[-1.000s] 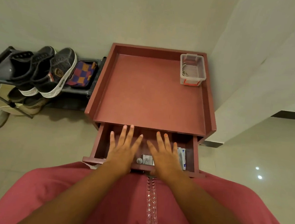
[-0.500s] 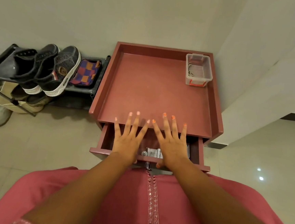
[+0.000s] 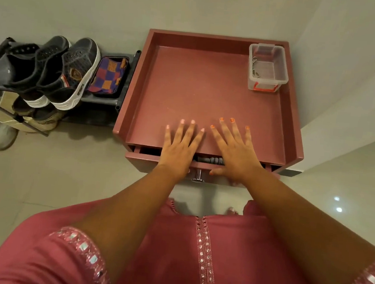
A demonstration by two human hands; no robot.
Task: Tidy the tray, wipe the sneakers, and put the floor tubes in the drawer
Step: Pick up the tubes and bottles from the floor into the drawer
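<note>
We are closing the drawer [image 3: 202, 163]: left hand [image 3: 179, 150] and right hand [image 3: 237, 156] lie flat, fingers [image 3: 225, 131] spread, holding nothing. The tubes [image 3: 210, 160] show in the narrow gap. Next, one firm push should seat it.

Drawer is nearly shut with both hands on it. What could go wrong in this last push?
1. The right hand has its thumb hooked under the maroon wooden drawer front beside the small chrome knob; it could get pinched as the gap closes.
2. Grey tube-like items show in the remaining slit; if one rides high, it may jam the drawer.
3. The left hand lies flat across the cabinet's front edge, so its fingers could slip into the slit.
</note>
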